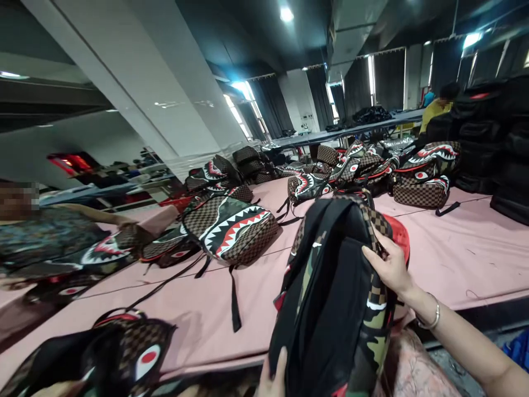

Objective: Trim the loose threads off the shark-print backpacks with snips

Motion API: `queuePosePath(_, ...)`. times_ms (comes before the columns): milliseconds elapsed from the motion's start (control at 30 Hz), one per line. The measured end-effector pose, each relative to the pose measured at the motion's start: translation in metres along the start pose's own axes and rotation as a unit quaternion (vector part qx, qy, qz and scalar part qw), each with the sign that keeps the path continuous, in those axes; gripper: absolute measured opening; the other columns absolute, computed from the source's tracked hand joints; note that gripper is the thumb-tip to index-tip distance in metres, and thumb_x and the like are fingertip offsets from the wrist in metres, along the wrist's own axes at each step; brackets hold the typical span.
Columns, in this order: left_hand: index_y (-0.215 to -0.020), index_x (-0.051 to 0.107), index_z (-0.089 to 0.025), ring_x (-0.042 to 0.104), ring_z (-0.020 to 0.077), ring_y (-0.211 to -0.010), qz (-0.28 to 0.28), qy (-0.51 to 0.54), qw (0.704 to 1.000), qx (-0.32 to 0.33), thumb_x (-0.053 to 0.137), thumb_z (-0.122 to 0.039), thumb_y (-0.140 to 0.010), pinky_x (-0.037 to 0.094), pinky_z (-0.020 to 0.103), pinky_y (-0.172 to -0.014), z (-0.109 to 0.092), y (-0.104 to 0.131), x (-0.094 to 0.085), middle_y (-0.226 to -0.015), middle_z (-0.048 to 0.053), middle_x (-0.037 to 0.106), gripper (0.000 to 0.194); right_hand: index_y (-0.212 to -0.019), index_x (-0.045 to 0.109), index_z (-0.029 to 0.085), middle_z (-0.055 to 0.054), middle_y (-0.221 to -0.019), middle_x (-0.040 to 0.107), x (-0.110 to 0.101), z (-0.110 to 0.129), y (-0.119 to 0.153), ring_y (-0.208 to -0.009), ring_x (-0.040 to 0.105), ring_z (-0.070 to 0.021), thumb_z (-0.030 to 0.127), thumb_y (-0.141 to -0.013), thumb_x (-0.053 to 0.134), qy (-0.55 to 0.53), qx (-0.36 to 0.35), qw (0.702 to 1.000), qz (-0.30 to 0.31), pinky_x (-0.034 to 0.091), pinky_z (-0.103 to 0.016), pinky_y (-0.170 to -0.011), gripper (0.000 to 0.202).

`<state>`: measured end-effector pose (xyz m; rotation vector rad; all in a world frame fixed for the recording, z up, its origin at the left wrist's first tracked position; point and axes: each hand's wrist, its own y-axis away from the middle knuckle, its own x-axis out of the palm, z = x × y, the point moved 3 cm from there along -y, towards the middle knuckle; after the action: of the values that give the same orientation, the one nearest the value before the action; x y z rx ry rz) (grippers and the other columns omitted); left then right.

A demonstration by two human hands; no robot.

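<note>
A backpack (324, 309) with a brown checkered and camouflage outside stands tilted in front of me. Its black padded side faces up, and a red edge shows at its right. My right hand (390, 264) is closed around its upper right side, thumb on the black part and fingers on the checkered part. At the lower left edge, my left hand (275, 377) grips the same backpack; the frame's bottom cuts most of it off. Nearest on the left lies another checkered backpack (144, 353) with a red-and-white eye.
More shark-mouth backpacks (235, 226) lie across the pink-covered table (446, 248). Black bags (479, 138) are stacked at the right. A co-worker (45, 237) at the left handles a backpack. Another person (433, 113) is farther back. A white pillar (165, 82) rises behind the table.
</note>
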<state>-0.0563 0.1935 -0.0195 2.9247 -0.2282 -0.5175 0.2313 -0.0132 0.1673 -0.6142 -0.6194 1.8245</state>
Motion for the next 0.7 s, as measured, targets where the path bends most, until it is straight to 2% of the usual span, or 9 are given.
queuePosePath(67, -0.102, 0.060, -0.013, 0.058, 0.0286, -0.103, 0.062, 0.010, 0.998, 0.029, 0.062, -0.039, -0.067, 0.048, 0.039, -0.088, -0.036, 0.002, 0.032, -0.099, 0.011, 0.067, 0.043, -0.132, 0.040, 0.017, -0.008, -0.099, 0.063, -0.009, 0.030, -0.010, -0.087, 0.060, -0.0189, 0.024, -0.080, 0.053, 0.088, -0.086, 0.992, -0.009, 0.049, -0.032, -0.084, 0.055)
queuePosePath(133, -0.102, 0.061, -0.015, 0.056, 0.0272, -0.107, 0.086, 0.032, 0.989, 0.119, 0.061, -0.037, -0.069, 0.046, 0.037, -0.091, -0.083, 0.010, 0.052, -0.105, 0.010, 0.065, 0.039, -0.136, 0.033, 0.015, -0.007, -0.083, 0.060, -0.006, 0.043, -0.002, -0.073, 0.058, -0.0166, 0.019, -0.080, 0.047, 0.157, -0.155, 0.975, 0.012, 0.051, -0.029, -0.072, 0.058)
queuePosePath(200, -0.106, 0.058, -0.017, 0.057, 0.0242, -0.105, 0.071, 0.075, 0.968, 0.227, 0.056, -0.038, -0.075, 0.045, 0.037, -0.092, -0.130, 0.023, 0.058, -0.109, 0.010, 0.062, 0.038, -0.139, 0.029, 0.014, -0.006, -0.078, 0.057, 0.006, 0.040, 0.017, -0.068, 0.056, -0.0165, 0.016, -0.080, 0.041, 0.197, -0.213, 0.956, 0.043, 0.050, -0.028, -0.065, 0.060)
queuePosePath(233, -0.108, 0.056, -0.017, 0.058, 0.0223, -0.101, 0.058, 0.098, 0.949, 0.295, 0.055, -0.037, -0.077, 0.046, 0.037, -0.091, -0.153, 0.032, 0.058, -0.111, 0.010, 0.061, 0.036, -0.139, 0.028, 0.015, -0.007, -0.079, 0.057, 0.011, 0.035, 0.027, -0.069, 0.056, -0.0172, 0.015, -0.080, 0.038, 0.209, -0.234, 0.948, 0.046, 0.050, -0.028, -0.064, 0.060)
queuePosePath(333, -0.108, 0.054, -0.018, 0.061, 0.0185, -0.089, 0.079, 0.106, 0.865, 0.484, 0.060, -0.029, -0.076, 0.050, 0.035, -0.083, -0.207, 0.064, 0.054, -0.103, 0.009, 0.060, 0.035, -0.139, 0.028, 0.016, -0.010, -0.087, 0.057, 0.022, 0.018, 0.047, -0.075, 0.057, -0.0183, 0.012, -0.080, 0.036, 0.217, -0.223, 0.950, 0.028, 0.050, -0.029, -0.067, 0.060)
queuePosePath(433, -0.111, 0.050, -0.019, 0.059, 0.0172, -0.087, 0.102, 0.063, 0.790, 0.601, 0.065, -0.025, -0.073, 0.051, 0.034, -0.080, -0.244, 0.091, 0.054, -0.100, 0.007, 0.059, 0.042, -0.138, 0.029, 0.016, -0.009, -0.084, 0.058, 0.023, 0.011, 0.050, -0.072, 0.058, -0.0174, 0.014, -0.082, 0.039, 0.218, -0.193, 0.956, 0.028, 0.050, -0.028, -0.066, 0.058)
queuePosePath(533, -0.111, 0.049, -0.019, 0.058, 0.0170, -0.087, 0.080, -0.001, 0.732, 0.677, 0.067, -0.025, -0.071, 0.051, 0.032, -0.078, -0.271, 0.108, 0.058, -0.098, 0.007, 0.058, 0.044, -0.138, 0.029, 0.015, -0.010, -0.087, 0.060, 0.021, 0.012, 0.048, -0.074, 0.059, -0.0179, 0.018, -0.083, 0.041, 0.220, -0.199, 0.954, 0.039, 0.050, -0.028, -0.067, 0.057)
queuePosePath(600, -0.110, 0.049, -0.019, 0.057, 0.0169, -0.086, 0.075, -0.044, 0.701, 0.708, 0.066, -0.025, -0.072, 0.051, 0.031, -0.076, -0.286, 0.114, 0.063, -0.096, 0.007, 0.058, 0.042, -0.139, 0.029, 0.015, -0.010, -0.090, 0.060, 0.021, 0.013, 0.048, -0.076, 0.059, -0.0183, 0.019, -0.083, 0.041, 0.216, -0.199, 0.955, 0.043, 0.050, -0.029, -0.068, 0.057)
queuePosePath(700, -0.105, 0.052, -0.019, 0.057, 0.0151, -0.079, 0.078, -0.105, 0.676, 0.725, 0.062, -0.027, -0.075, 0.051, 0.028, -0.071, -0.301, 0.119, 0.073, -0.092, 0.006, 0.058, 0.033, -0.139, 0.028, 0.016, -0.011, -0.094, 0.061, 0.022, 0.013, 0.049, -0.079, 0.060, -0.0194, 0.019, -0.083, 0.040, 0.209, -0.194, 0.958, 0.039, 0.051, -0.030, -0.069, 0.057)
